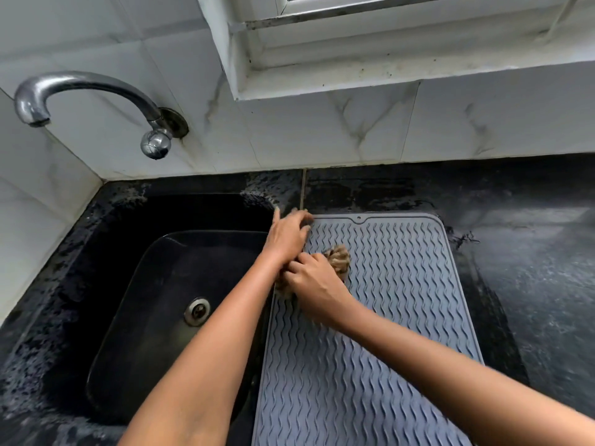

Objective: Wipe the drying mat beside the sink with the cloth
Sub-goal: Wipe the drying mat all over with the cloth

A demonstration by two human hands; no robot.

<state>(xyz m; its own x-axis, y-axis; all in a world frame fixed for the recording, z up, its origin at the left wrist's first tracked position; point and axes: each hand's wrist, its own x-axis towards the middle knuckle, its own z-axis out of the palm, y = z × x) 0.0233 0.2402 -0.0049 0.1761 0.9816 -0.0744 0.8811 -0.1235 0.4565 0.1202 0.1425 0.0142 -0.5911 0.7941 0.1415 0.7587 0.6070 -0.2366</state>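
A grey ribbed drying mat [386,317] lies on the black counter just right of the sink. A crumpled tan cloth [339,257] rests on the mat's upper left part. My right hand [314,286] is closed over the cloth and presses it onto the mat; part of the cloth shows under the wrist at the mat's left edge. My left hand [288,235] rests at the mat's far left corner, fingers bent on its edge, right beside the right hand.
A black sink [135,284] with a metal drain [197,311] lies left of the mat. A chrome tap [80,88] juts from the tiled wall above it. Wet black counter [531,268] extends right. A window ledge [386,78] overhangs the back wall.
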